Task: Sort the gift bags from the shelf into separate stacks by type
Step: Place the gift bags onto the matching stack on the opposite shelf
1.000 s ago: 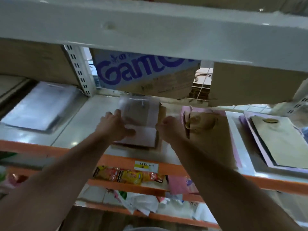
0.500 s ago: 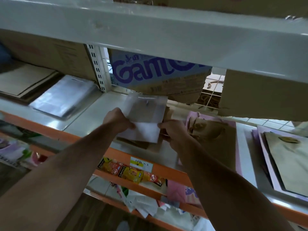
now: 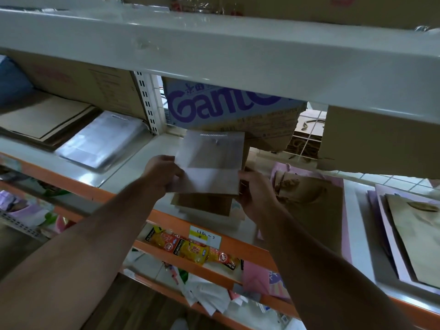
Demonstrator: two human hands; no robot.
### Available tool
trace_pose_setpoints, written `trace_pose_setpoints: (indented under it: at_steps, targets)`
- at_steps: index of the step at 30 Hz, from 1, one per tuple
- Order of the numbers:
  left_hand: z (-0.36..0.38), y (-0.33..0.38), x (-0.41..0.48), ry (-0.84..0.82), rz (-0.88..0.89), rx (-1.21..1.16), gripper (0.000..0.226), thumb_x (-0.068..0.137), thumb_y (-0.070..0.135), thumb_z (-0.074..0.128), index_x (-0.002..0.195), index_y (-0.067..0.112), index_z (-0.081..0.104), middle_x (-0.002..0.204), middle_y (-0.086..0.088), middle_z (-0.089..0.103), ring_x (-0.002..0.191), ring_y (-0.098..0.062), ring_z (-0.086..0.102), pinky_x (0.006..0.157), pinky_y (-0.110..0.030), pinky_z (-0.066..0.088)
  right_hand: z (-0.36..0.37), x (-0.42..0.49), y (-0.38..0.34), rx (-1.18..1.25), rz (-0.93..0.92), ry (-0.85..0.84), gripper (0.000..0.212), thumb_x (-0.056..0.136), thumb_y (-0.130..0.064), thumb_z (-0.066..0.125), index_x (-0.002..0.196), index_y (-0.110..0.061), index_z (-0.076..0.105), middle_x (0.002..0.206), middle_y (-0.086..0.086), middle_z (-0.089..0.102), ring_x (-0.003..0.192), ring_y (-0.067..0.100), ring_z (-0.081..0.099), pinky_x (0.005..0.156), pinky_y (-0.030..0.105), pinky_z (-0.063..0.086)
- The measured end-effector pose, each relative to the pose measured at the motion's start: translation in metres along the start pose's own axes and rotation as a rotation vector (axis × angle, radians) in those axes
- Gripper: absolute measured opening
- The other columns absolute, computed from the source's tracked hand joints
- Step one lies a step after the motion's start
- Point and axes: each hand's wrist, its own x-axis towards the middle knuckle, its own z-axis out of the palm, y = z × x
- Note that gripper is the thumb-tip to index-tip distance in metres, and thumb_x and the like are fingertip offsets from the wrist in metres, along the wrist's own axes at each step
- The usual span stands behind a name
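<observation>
My left hand (image 3: 164, 173) had its fingers curled round the left edge of a frosted translucent gift bag (image 3: 212, 160), thumb on top, pinching it. My right hand (image 3: 256, 196) was curled at the bag's lower right corner. Whether it also caught the small brown paper bags (image 3: 202, 206) lying just under my hands, I could not tell. The translucent bag was raised off the shelf (image 3: 133, 167) between my hands, flat side toward me, its white cord handle at the far top edge.

I judged it very light and thin, probably slick plastic that would sag or slide if held by one corner. A pinch on both side edges near the folded bottom, where it looked stiffer, seemed the safest hold. The cord handle would serve too, but the bag would then swing.

Well to the left of my left hand lay a stack of similar clear bags (image 3: 102, 141), likely where this one belonged. Just right of my right hand a kraft bag (image 3: 309, 198) rested on a pink one.
</observation>
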Motion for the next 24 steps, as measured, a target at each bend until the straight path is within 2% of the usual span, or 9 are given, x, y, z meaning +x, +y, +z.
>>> trace_pose_setpoints:
  at_steps: [4, 9, 12, 14, 16, 18, 20, 22, 24]
  targets:
    - [-0.017, -0.003, 0.012, -0.038, -0.016, -0.112, 0.054, 0.073, -0.018, 0.062, 0.113, 0.018, 0.064, 0.11, -0.022, 0.067, 0.09, -0.038, 0.07, 0.071, -0.054, 0.061, 0.008, -0.003, 0.001, -0.018, -0.05, 0.013, 0.025, 0.098, -0.003, 0.05, 0.113, -0.014, 0.066, 0.118, 0.017, 0.069, 0.109, 0.032, 0.067, 0.102, 0.052, 0.051]
    - [-0.044, 0.003, 0.023, -0.019, 0.02, -0.164, 0.056, 0.081, -0.018, 0.06, 0.125, 0.018, 0.061, 0.098, -0.015, 0.065, 0.06, -0.02, 0.057, 0.041, -0.025, 0.048, 0.021, -0.001, 0.004, -0.013, -0.114, 0.133, 0.028, 0.1, -0.001, 0.047, 0.106, -0.017, 0.07, 0.102, 0.012, 0.076, 0.098, 0.031, 0.072, 0.089, 0.052, 0.058]
    - [-0.067, 0.006, 0.031, 0.004, 0.045, -0.227, 0.054, 0.083, -0.021, 0.053, 0.121, 0.017, 0.06, 0.1, -0.013, 0.066, 0.069, -0.022, 0.061, 0.045, -0.024, 0.051, 0.037, 0.0, 0.012, -0.082, -0.137, 0.215, 0.031, 0.097, -0.002, 0.052, 0.101, -0.024, 0.073, 0.1, 0.009, 0.077, 0.095, 0.029, 0.073, 0.087, 0.054, 0.058]
    - [-0.084, 0.006, 0.037, 0.032, 0.087, -0.247, 0.055, 0.082, -0.022, 0.05, 0.12, 0.017, 0.06, 0.101, -0.013, 0.066, 0.074, -0.024, 0.062, 0.048, -0.023, 0.051, 0.053, 0.002, 0.018, -0.177, -0.165, 0.291, 0.03, 0.094, -0.006, 0.055, 0.089, -0.028, 0.075, 0.097, 0.011, 0.076, 0.096, 0.035, 0.072, 0.086, 0.06, 0.057]
    - [-0.104, 0.006, 0.047, 0.041, 0.114, -0.245, 0.057, 0.078, -0.022, 0.051, 0.117, 0.018, 0.062, 0.105, -0.014, 0.065, 0.076, -0.026, 0.061, 0.051, -0.026, 0.051, 0.073, 0.004, 0.025, -0.299, -0.223, 0.374, 0.025, 0.09, -0.008, 0.055, 0.078, -0.024, 0.07, 0.099, 0.019, 0.072, 0.098, 0.044, 0.067, 0.084, 0.064, 0.055]
    - [-0.128, 0.007, 0.059, 0.037, 0.115, -0.247, 0.059, 0.076, -0.022, 0.053, 0.118, 0.019, 0.063, 0.1, -0.013, 0.064, 0.07, -0.024, 0.059, 0.045, -0.025, 0.049, 0.097, 0.008, 0.034, -0.359, -0.267, 0.429, 0.022, 0.09, -0.007, 0.055, 0.076, -0.022, 0.063, 0.093, 0.018, 0.07, 0.093, 0.043, 0.067, 0.077, 0.052, 0.058]
    - [-0.156, 0.005, 0.075, 0.034, 0.112, -0.222, 0.061, 0.075, -0.021, 0.054, 0.119, 0.018, 0.063, 0.094, -0.012, 0.062, 0.068, -0.022, 0.057, 0.04, -0.022, 0.047, 0.12, 0.014, 0.046, -0.38, -0.32, 0.473, 0.026, 0.092, -0.005, 0.055, 0.072, -0.022, 0.056, 0.076, 0.005, 0.062, 0.077, 0.031, 0.063, 0.062, 0.031, 0.047]
    - [-0.187, 0.005, 0.094, 0.019, 0.114, -0.196, 0.06, 0.075, -0.021, 0.053, 0.12, 0.017, 0.063, 0.091, -0.012, 0.06, 0.067, -0.022, 0.056, 0.038, -0.022, 0.045, 0.148, 0.02, 0.061, -0.414, -0.343, 0.509, 0.029, 0.093, -0.005, 0.056, 0.069, -0.022, 0.052, 0.07, -0.002, 0.055, 0.07, 0.023, 0.055, 0.059, 0.027, 0.039]
    - [-0.218, 0.006, 0.115, 0.021, 0.104, -0.168, 0.059, 0.075, -0.022, 0.051, 0.119, 0.016, 0.061, 0.082, -0.012, 0.058, 0.061, -0.021, 0.052, 0.036, -0.019, 0.042, 0.179, 0.028, 0.077, -0.355, -0.331, 0.534, 0.024, 0.093, -0.007, 0.056, 0.073, -0.019, 0.06, 0.072, 0.0, 0.061, 0.072, 0.021, 0.055, 0.063, 0.029, 0.041]
